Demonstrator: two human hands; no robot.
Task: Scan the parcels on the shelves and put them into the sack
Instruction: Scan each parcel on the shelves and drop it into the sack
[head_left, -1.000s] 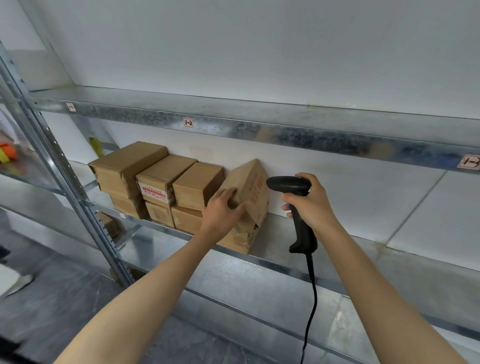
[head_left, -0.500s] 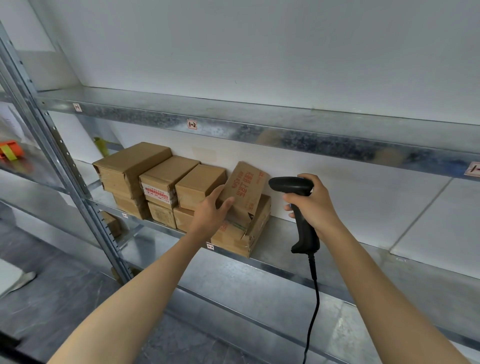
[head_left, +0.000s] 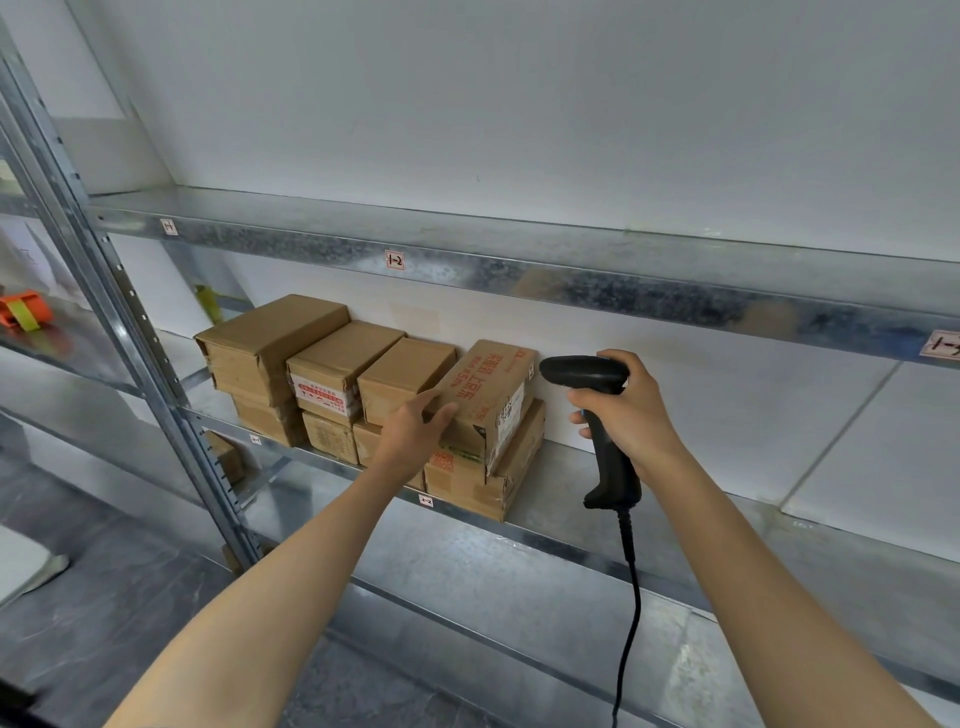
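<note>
My left hand grips the near corner of the tilted parcel atop the right-hand stack on the shelf, and my right hand is wrapped round the scanner just beside it; a corner-only hold could let it slip, I judge.

The brown cardboard parcel with red printed characters in my left hand carries a white label with black print. The matt black plastic handheld scanner in my right hand trails a black cord. The galvanised steel shelf edge is mottled silver-grey. A neighbouring brown carton's sticker is white and red.
</note>
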